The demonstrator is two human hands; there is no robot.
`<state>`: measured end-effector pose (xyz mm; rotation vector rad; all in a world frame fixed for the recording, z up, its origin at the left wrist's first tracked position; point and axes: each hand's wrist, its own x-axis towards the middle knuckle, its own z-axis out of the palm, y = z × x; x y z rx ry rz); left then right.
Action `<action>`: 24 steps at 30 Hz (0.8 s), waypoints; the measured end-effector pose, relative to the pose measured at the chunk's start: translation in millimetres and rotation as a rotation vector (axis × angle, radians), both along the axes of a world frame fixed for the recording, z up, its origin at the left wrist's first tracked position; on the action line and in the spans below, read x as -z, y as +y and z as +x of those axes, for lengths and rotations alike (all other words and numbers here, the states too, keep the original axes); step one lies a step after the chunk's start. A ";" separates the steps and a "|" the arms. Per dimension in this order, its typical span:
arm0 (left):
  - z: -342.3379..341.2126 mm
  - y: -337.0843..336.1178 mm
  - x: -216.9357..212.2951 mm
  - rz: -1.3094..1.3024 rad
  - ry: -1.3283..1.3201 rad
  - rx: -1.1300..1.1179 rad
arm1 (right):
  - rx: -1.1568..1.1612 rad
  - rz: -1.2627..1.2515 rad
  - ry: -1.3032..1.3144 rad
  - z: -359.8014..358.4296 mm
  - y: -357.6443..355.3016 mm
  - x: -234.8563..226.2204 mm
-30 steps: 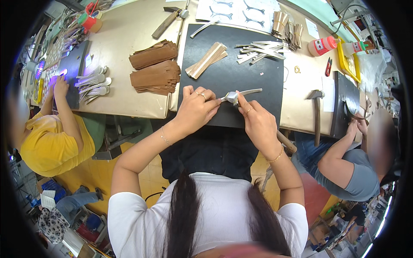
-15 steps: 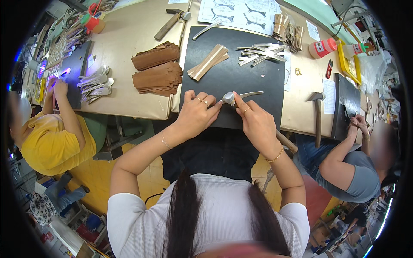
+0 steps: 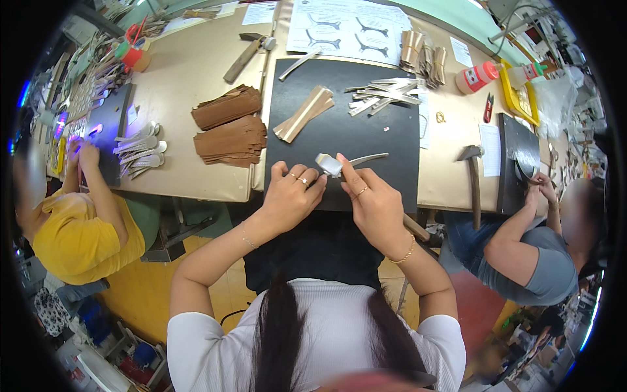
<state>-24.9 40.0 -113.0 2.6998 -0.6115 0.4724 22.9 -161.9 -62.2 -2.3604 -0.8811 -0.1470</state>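
Note:
Close to the front edge of the black work mat [image 3: 372, 124], both my hands are at a pale, glossy strap piece [image 3: 328, 164] with a wide, block-like end. My right hand [image 3: 377, 204] grips it between thumb and fingers. From behind those fingers a thin pale strip [image 3: 369, 158] sticks out to the right; the fingers hide whether the two are joined. My left hand [image 3: 292, 196] has its fingertips pinched at the left side of the wide end, its other fingers curled. Beyond them lie a crossed bundle of tan strips [image 3: 304, 114] and a loose pile of silvery strips [image 3: 385, 95].
Left of the mat are brown strip stacks [image 3: 230, 140], pale strap ends [image 3: 145, 150] and a hammer [image 3: 247, 59]. To the right are another hammer [image 3: 475, 183], red-capped bottle [image 3: 477, 78] and yellow tray [image 3: 519, 98]. Co-workers sit on both sides. A diagram sheet [image 3: 346, 29] lies at the back.
The view has shifted, so the table sits lower and slightly left in it. The wide end of the strap piece has tilted a little in my fingers. Both hands stay at it.

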 end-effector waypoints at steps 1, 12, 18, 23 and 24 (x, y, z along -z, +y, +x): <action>0.1 0.2 -0.5 -0.004 -0.016 0.001 | 0.002 0.061 0.001 -2.0 0.7 0.9; 26.4 -13.6 -6.2 -0.238 0.157 -0.096 | 0.242 0.317 0.080 9.4 -37.7 12.4; 62.8 -4.5 -16.7 0.039 0.298 0.098 | 0.394 0.328 0.264 -9.6 -77.7 40.5; 131.3 2.2 -52.6 0.214 -0.049 0.229 | 0.408 0.383 0.289 -18.3 -83.6 56.7; 150.1 -0.8 -60.2 0.269 -0.067 0.240 | 0.408 0.381 0.309 -18.0 -83.1 56.6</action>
